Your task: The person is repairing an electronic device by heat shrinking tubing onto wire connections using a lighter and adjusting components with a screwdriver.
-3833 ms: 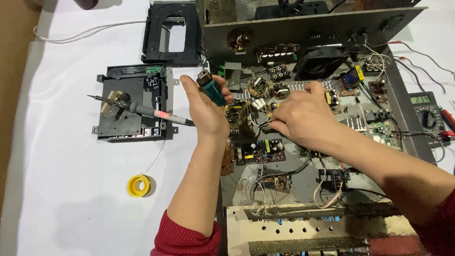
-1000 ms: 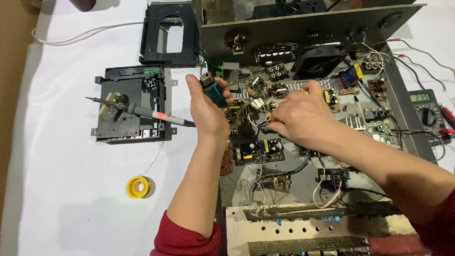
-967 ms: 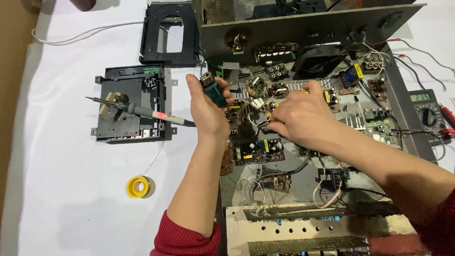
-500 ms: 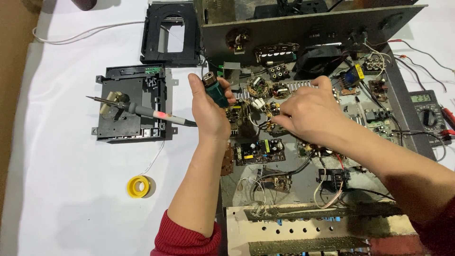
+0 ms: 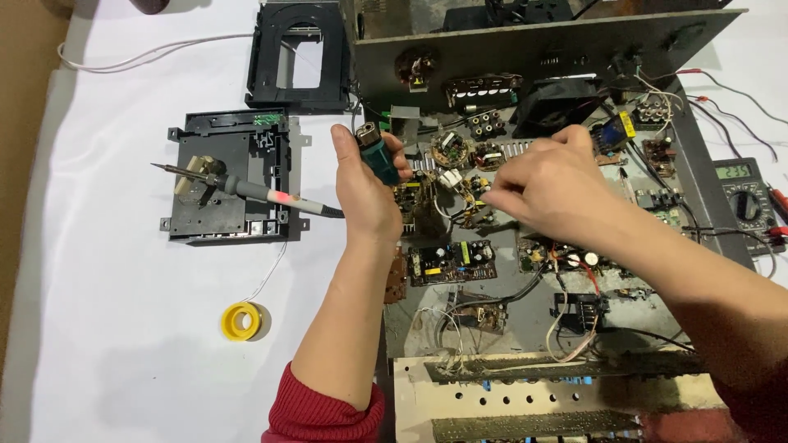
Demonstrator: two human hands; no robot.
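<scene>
While the opened amplifier chassis lies under both hands, the left hand is clamped on a teal lighter, upright; the right hand, just beside it, pinches wiring. Flame should stay off neighbouring leads.

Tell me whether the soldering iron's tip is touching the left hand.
Apart. The head view shows the soldering iron lying on the black drive module, its tip pointing away from the left hand.

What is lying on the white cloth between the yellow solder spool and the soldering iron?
In the head view, only a thin strand of solder wire runs from the solder spool up toward the soldering iron; otherwise bare white cloth.
</scene>
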